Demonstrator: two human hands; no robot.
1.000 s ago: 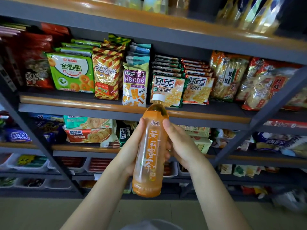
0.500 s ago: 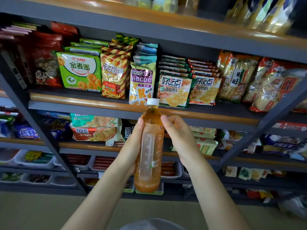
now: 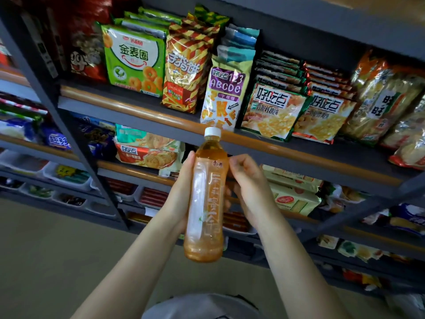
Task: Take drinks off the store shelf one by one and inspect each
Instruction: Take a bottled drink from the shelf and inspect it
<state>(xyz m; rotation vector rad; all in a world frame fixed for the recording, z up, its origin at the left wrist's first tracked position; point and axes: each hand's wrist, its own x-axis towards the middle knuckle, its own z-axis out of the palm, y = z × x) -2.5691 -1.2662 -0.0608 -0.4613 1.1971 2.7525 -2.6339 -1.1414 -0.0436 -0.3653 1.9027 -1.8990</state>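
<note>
Head view: bottle point(image 3: 205, 203) upright between left hand point(image 3: 181, 194) and right hand point(image 3: 249, 192), fingers apparently curled around it.

Illumination is moderate and even, arriving from overhead and behind the viewer, so the snack packets point(image 3: 207, 72) on the upper shelf point(image 3: 142, 111) show bright specular glare on their foil while the lower tiers and the far left fall into dim shadow. Wide-angle distortion bends and tilts the shelf rails and uprights, most strongly toward the frame edges, where packets smear into soft blur. The centre is sharper, though the translucent bottle point(image 3: 205, 203) shows only faint, washed-out label print, and both forearms are softly lit without hard shadows.
</note>
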